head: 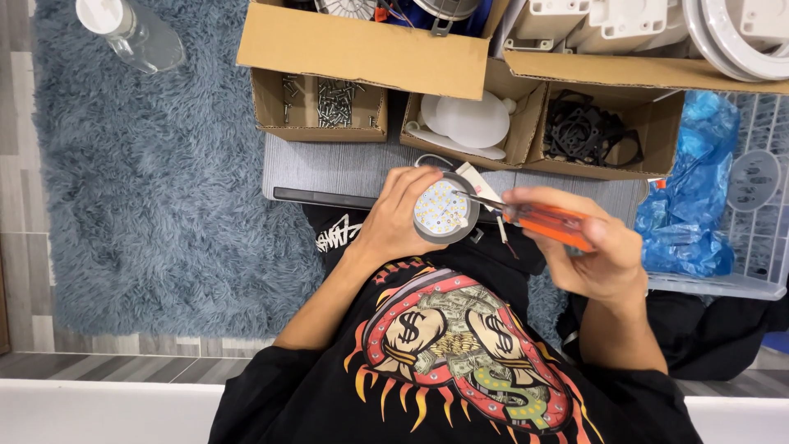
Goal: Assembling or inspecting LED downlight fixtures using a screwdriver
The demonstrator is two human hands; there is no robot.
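Note:
My left hand [393,220] grips a round grey lamp module [445,210] whose white face is dotted with small yellow LEDs, holding it above my lap. My right hand [593,251] holds a screwdriver with an orange handle [549,223]; its metal shaft points left and the tip rests on the upper right rim of the module. Thin wires and a small white part hang from the module's right side.
A low grey board [345,168] in front of me carries open cardboard boxes: one with screws [329,103], one with white discs [468,122], one with black gaskets [588,131]. A blue plastic bag [690,197] lies in a white basket at right. A clear bottle [131,33] lies on the blue shaggy rug.

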